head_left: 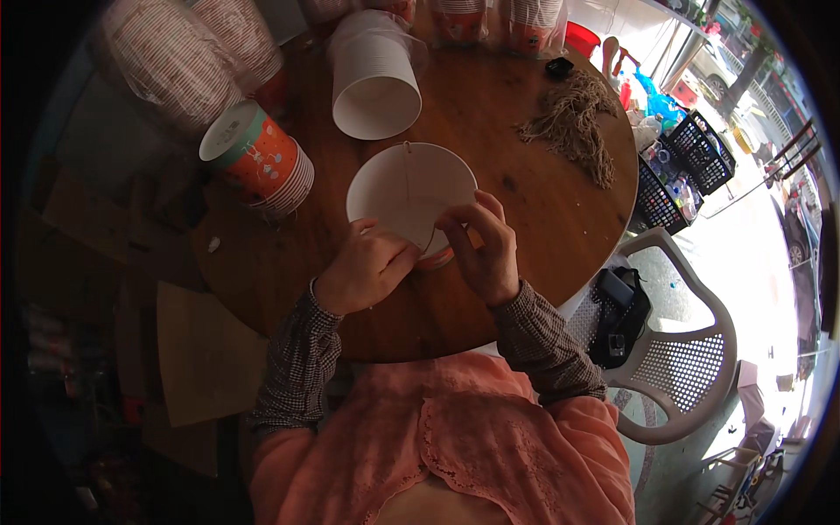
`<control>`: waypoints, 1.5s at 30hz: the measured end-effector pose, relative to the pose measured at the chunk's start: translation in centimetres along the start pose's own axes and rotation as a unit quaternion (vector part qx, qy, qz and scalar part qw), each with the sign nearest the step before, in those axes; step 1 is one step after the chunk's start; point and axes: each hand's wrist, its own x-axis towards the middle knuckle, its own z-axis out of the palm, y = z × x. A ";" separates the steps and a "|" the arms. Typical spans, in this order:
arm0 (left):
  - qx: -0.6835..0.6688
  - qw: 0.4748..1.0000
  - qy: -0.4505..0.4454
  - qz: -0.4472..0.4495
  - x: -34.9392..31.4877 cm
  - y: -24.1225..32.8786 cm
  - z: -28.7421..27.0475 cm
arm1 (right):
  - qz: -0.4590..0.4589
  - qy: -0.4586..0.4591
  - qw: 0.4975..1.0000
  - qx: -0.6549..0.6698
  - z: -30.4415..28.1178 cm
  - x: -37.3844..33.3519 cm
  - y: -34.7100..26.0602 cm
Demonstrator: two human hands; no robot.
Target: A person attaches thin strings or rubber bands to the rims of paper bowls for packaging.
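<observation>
A paper bucket (398,184), white inside with some orange outside, stands in front of me on the round wooden table, its mouth facing up. A thin cord (409,150) is fixed at its far rim and hangs down inside. At the near rim, my right hand (486,249) pinches a length of the cord between thumb and fingertips. My left hand (369,269) is closed at the near left of the rim, its fingertips meeting the cord. Whether the cord passes through the bucket's wall there is hidden by the fingers.
A stack of white buckets (376,101) lies behind, and an orange stack (271,162) leans at left. Bagged stacks of paper buckets (166,66) stand farther back. A tangle of cords (577,118) lies at right, near a small black object (558,66). A plastic chair (700,350) stands at right.
</observation>
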 end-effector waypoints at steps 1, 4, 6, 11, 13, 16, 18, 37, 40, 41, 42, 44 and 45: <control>0.001 1.000 0.000 0.000 0.2 0.0 -0.1 | 0.001 0.007 1.000 0.005 0.0 0.0 0.1; -0.091 0.995 -0.018 -0.034 0.5 0.3 -0.5 | -0.005 -0.002 1.000 0.000 -0.2 -0.1 0.3; -0.104 0.993 -0.014 -0.051 0.8 0.9 -0.9 | -0.004 -0.002 1.000 0.004 -0.3 0.0 0.5; -0.140 0.986 0.037 -0.085 0.9 1.7 -0.6 | -0.007 -0.011 1.000 0.008 -0.4 -0.1 0.7; -0.195 0.973 0.058 -0.107 0.8 1.6 -0.4 | -0.020 -0.004 1.000 0.011 -0.5 -0.1 0.9; -0.384 0.909 0.105 -0.123 0.6 0.9 0.0 | -0.026 -0.009 1.000 0.015 -0.6 -0.1 0.7; -0.385 0.908 0.099 -0.132 0.5 0.7 -0.2 | -0.033 -0.010 0.999 0.014 -0.9 0.0 0.6; -0.407 0.906 0.081 -0.086 -0.3 2.4 -1.2 | -0.166 -0.059 0.980 -0.095 -1.7 -0.1 0.2; -0.420 0.897 0.083 -0.110 -0.5 2.8 -1.0 | -0.184 -0.065 0.975 -0.106 -1.9 -0.6 -0.3; -0.417 0.896 0.098 -0.119 -0.6 3.3 -0.7 | -0.184 -0.064 0.975 -0.107 -2.0 -0.7 -0.6; -0.414 0.894 0.113 -0.127 -0.7 3.7 -0.4 | -0.182 -0.058 0.976 -0.106 -2.2 -0.7 -1.0; -0.432 0.883 0.128 -0.130 -1.0 3.6 0.6 | -0.183 -0.052 0.976 -0.104 -2.6 -0.2 -1.6; -0.451 0.871 0.141 -0.133 -1.1 3.4 0.8 | -0.179 -0.035 0.979 -0.095 -2.8 0.2 -1.7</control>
